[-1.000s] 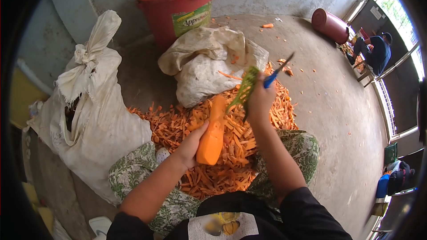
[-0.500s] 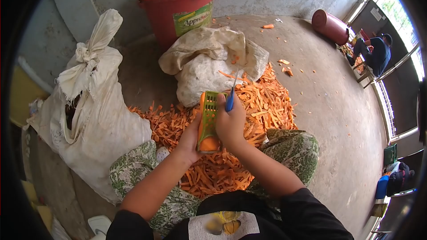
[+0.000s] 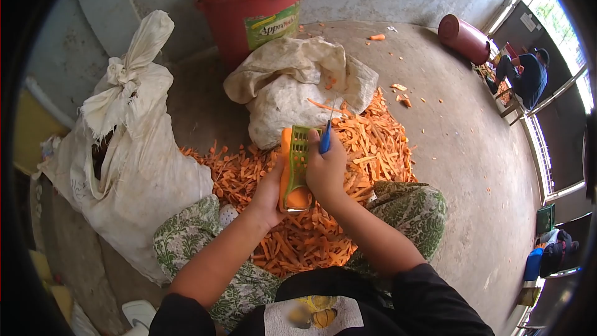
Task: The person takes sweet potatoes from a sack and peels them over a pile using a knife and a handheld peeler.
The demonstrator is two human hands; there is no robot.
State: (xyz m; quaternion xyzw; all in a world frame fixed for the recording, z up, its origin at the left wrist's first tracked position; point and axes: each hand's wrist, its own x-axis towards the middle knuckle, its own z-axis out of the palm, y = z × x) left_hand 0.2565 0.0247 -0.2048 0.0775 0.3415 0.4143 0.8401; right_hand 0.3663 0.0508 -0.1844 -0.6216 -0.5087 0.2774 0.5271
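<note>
My left hand is closed round a thick peeled carrot from its left side. Against the carrot's upper face lies a green plastic hand peeler with rows of slots; orange shows through its lower opening. My right hand grips the peeler's right edge, thumb along its top. Also in my right hand is a knife with a blue handle, its thin blade pointing up and away. Below both hands, a heap of carrot peelings spreads between my legs.
A white sack slumps ahead, before a red tub. At left stands a tied white sack. Across the floor at right, a person sits near a tipped red drum. Carrot scraps dot the concrete.
The peeler and carrot have turned slightly, and more of the carrot shows along the peeler's left side. Both hands keep their hold; the whole view has shifted a little.
</note>
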